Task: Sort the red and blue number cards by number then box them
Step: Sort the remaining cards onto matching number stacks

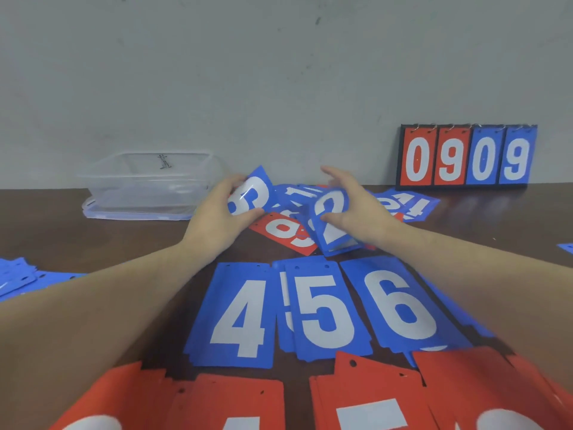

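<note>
Your left hand (221, 209) pinches a blue card marked 3 (249, 193), thumb under its lower edge and fingers behind, holding it tilted up off the table. Your right hand (350, 203) grips a blue card marked 2 (330, 217), thumb pressed on its face and fingers spread behind its top; the card's lower end reaches down to the loose heap.

That unsorted heap (356, 203) lies between and behind your hands: blue cards showing 1s, overlapped too much to count, and one red card (286, 232) lying face up at the front edge, its digit blurred.

Nearer to you, three blue stacks sit side by side on the brown table (46, 231): a 4 stack (237, 318), a 5 stack (325, 308) and a 6 stack (400, 305). The 5 stack's cards are fanned slightly, an edge of another showing at its left. Below them, at the bottom of the view, run at least four red stacks (372, 395), their digits cut off by the frame.

Another pile of blue cards (18, 277) lies at the far left edge, and a corner of one more blue card (566, 247) shows at the far right.

One clear plastic box (145, 181) stands on its lid at the back left, against the wall. At the back right, a flip scoreboard (466, 158) leans on the wall, showing two red panels, 0 and 9, then two blue, 0 and 9.
</note>
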